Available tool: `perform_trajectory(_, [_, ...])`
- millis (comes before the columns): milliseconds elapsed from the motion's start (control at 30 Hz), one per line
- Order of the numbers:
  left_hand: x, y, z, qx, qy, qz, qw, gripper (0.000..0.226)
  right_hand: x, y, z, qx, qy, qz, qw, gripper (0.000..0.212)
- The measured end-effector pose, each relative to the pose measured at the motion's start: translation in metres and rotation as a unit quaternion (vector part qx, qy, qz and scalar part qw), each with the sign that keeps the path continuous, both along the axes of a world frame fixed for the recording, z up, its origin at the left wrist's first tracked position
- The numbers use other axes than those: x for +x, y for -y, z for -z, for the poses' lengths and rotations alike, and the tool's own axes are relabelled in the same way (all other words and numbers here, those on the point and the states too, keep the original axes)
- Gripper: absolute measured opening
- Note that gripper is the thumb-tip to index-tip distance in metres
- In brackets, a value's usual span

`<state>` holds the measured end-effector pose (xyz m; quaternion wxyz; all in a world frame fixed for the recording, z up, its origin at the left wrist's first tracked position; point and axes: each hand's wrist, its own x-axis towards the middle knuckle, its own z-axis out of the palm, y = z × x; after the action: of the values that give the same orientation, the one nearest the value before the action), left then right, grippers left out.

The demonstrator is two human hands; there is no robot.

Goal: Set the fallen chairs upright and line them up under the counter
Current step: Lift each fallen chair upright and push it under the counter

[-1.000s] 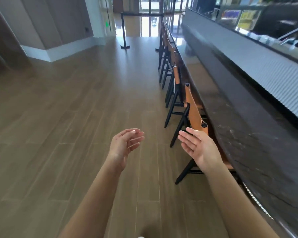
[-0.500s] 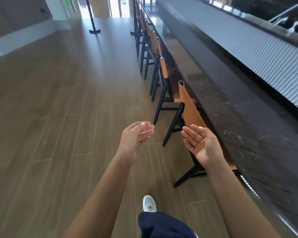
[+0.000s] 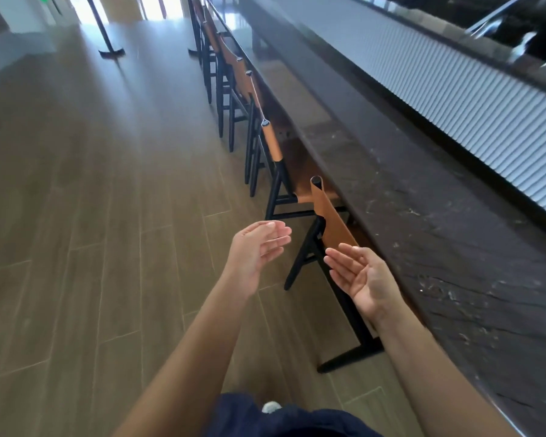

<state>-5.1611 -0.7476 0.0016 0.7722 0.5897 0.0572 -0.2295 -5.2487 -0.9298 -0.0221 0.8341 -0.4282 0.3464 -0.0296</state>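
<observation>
Daylight glare from the far doorway (image 3: 158, 6), bowed edges, perhaps slight blur.

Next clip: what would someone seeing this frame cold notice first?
Two bare hands reach out mid-frame, the left hand and right hand, both open with palms facing each other and holding nothing. Just beyond them the nearest chair, tan back on a black frame, stands upright at the dark counter on the right. More chairs like it recede in a line along the counter toward the bright far end.
</observation>
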Motion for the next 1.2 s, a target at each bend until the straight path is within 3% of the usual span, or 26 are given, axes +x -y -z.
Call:
perform_trajectory(300, [0.107, 0.040, 0.014, 0.034, -0.028, 0.136, 0.990, 0.024, 0.060, 0.007, 0.026, 0.057, -0.034, 0.154, 0.986, 0.031])
perform_trajectory(533, [0.174, 0.077, 0.023, 0.083, -0.046, 0.280, 0.955, 0.026, 0.091, 0.000, 0.037, 0.104, -0.019, 0.297, 0.949, 0.037])
perform_trajectory(800, [0.198, 0.132, 0.062, 0.117, -0.163, 0.341, 0.919, 0.033, 0.084, 0.004, 0.054, 0.176, -0.047, 0.396, 0.900, 0.058])
perform_trajectory(967, [0.208, 0.177, 0.080, 0.146, -0.215, 0.335, 0.906, 0.047, 0.073, 0.030, 0.072, 0.229, -0.082, 0.500, 0.831, 0.040])
perform_trajectory(1100, [0.212, 0.206, 0.090, 0.189, -0.230, 0.300, 0.906, 0.051, 0.077, 0.039, 0.084, 0.232, -0.111, 0.515, 0.818, 0.017])
perform_trajectory(1200, [0.206, 0.220, 0.093, 0.226, -0.234, 0.256, 0.911, 0.044, 0.081, 0.044, 0.093, 0.232, -0.119, 0.529, 0.807, 0.013])
